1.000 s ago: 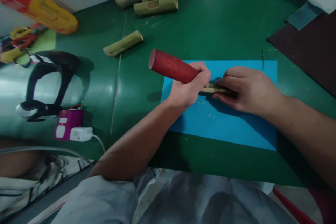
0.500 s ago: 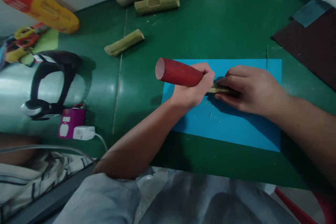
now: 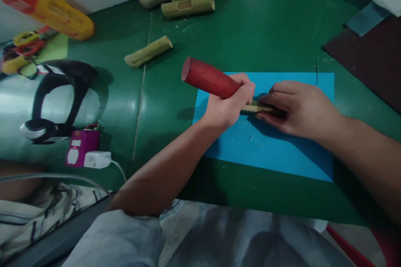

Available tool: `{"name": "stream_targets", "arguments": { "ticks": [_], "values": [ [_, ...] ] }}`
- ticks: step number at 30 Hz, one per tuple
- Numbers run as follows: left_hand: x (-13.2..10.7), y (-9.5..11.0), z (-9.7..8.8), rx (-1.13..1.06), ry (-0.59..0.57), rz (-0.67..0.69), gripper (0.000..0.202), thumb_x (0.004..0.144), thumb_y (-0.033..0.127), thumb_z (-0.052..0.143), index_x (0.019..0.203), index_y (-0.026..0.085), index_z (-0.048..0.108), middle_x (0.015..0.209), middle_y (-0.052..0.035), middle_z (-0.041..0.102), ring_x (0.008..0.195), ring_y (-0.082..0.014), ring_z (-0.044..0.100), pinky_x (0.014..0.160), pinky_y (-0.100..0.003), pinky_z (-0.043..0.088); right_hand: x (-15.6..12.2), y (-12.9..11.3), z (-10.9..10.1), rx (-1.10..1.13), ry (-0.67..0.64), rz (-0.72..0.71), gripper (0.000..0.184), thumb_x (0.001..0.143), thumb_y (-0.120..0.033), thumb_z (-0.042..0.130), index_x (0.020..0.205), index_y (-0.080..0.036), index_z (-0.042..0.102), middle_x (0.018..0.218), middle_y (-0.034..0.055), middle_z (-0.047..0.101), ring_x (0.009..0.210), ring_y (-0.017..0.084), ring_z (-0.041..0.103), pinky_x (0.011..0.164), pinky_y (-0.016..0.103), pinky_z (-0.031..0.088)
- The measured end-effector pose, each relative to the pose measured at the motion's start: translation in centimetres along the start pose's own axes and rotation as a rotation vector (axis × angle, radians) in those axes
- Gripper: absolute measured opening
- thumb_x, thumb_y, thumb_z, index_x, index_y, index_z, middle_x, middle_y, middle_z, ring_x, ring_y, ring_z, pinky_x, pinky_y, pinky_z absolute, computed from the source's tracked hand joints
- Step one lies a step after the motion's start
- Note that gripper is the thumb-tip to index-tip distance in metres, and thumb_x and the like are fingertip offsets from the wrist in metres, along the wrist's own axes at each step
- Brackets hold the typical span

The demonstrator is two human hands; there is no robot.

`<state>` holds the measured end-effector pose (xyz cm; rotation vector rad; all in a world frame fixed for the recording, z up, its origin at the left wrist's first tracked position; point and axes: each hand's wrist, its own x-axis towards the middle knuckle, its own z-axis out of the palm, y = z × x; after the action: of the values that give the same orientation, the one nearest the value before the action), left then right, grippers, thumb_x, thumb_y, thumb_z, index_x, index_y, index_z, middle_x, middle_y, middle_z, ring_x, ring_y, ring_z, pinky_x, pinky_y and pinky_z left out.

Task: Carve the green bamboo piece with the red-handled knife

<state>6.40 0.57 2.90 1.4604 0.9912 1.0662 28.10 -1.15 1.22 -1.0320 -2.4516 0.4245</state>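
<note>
My left hand (image 3: 227, 104) is wrapped round a thick red wooden handle (image 3: 208, 78) that points up and to the left; the tool's working end is hidden behind my fingers. My right hand (image 3: 299, 108) presses a thin bamboo strip (image 3: 255, 108) flat on a blue mat (image 3: 272, 150), with fingers curled over it. The tool meets the left end of the strip. Small pale shavings (image 3: 250, 137) lie on the mat just below the hands.
A short bamboo piece (image 3: 148, 51) lies on the green table (image 3: 250, 33), with several bamboo tubes (image 3: 188, 5) at the far edge. Left: black headphones (image 3: 53, 100), a purple device (image 3: 82, 152) with a white charger (image 3: 97, 159), scissors (image 3: 25, 44), an orange-yellow package (image 3: 50, 8). A dark mat (image 3: 369, 54) at right.
The red handle dipped flatter and to the right half a second ago, then tilted back up to the left. My right hand has stayed on the strip.
</note>
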Motion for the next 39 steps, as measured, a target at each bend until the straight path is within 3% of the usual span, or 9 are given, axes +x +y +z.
{"name": "stream_targets", "arguments": {
  "ticks": [10, 19, 25, 29, 35, 39],
  "values": [
    [-0.1, -0.6, 0.1, 0.040, -0.003, 0.047, 0.031, 0.088, 0.034, 0.066, 0.062, 0.022, 0.053, 0.062, 0.0016, 0.047, 0.062, -0.0126, 0.045, 0.063, -0.030, 0.043, 0.1, -0.1, -0.1, -0.007, 0.021, -0.032, 0.032, 0.110, -0.044, 0.063, 0.092, -0.020, 0.076, 0.088, 0.0106, 0.069, 0.082, 0.025, 0.060, 0.069, 0.039, 0.041],
    [-0.1, 0.8, -0.8, 0.100, -0.225, -0.030, 0.031, 0.083, 0.030, 0.065, 0.057, 0.023, 0.050, 0.059, 0.0011, 0.046, 0.058, -0.0126, 0.042, 0.057, -0.032, 0.036, 0.2, 0.2, -0.2, 0.060, -0.022, -0.001, 0.035, 0.110, -0.048, 0.061, 0.096, -0.020, 0.078, 0.090, 0.0101, 0.070, 0.084, 0.026, 0.064, 0.071, 0.039, 0.045],
    [0.1, 0.0, -0.1, -0.021, -0.014, 0.017, 0.033, 0.085, 0.036, 0.066, 0.057, 0.024, 0.052, 0.060, 0.0008, 0.047, 0.061, -0.0136, 0.047, 0.064, -0.033, 0.045, 0.1, 0.0, -0.3, 0.014, -0.029, 0.053, 0.028, 0.106, -0.045, 0.065, 0.096, -0.023, 0.079, 0.092, 0.0116, 0.071, 0.085, 0.029, 0.065, 0.070, 0.041, 0.042],
    [0.2, -0.7, 0.4, -0.039, -0.004, 0.046, 0.034, 0.088, 0.037, 0.069, 0.061, 0.024, 0.053, 0.059, 0.0024, 0.046, 0.060, -0.0135, 0.045, 0.061, -0.032, 0.041, 0.1, -0.1, -0.4, 0.016, -0.032, 0.052, 0.027, 0.106, -0.044, 0.065, 0.094, -0.023, 0.078, 0.091, 0.0112, 0.070, 0.084, 0.028, 0.065, 0.070, 0.040, 0.041],
    [0.0, -0.7, -0.3, 0.019, -0.097, 0.114, 0.036, 0.089, 0.031, 0.069, 0.059, 0.023, 0.050, 0.061, 0.0013, 0.048, 0.060, -0.0130, 0.043, 0.060, -0.032, 0.039, 0.1, -0.1, -0.4, 0.037, -0.028, 0.018, 0.031, 0.108, -0.045, 0.062, 0.096, -0.020, 0.077, 0.091, 0.0117, 0.071, 0.085, 0.027, 0.065, 0.070, 0.040, 0.044],
    [-0.2, -0.3, -0.8, 0.059, -0.188, 0.076, 0.038, 0.090, 0.032, 0.068, 0.058, 0.023, 0.051, 0.058, 0.0013, 0.049, 0.056, -0.0124, 0.042, 0.056, -0.031, 0.035, -0.1, -0.3, -0.3, 0.012, -0.007, 0.024, 0.028, 0.108, -0.046, 0.063, 0.097, -0.024, 0.076, 0.092, 0.0102, 0.072, 0.087, 0.028, 0.067, 0.069, 0.040, 0.044]
  ]
}}
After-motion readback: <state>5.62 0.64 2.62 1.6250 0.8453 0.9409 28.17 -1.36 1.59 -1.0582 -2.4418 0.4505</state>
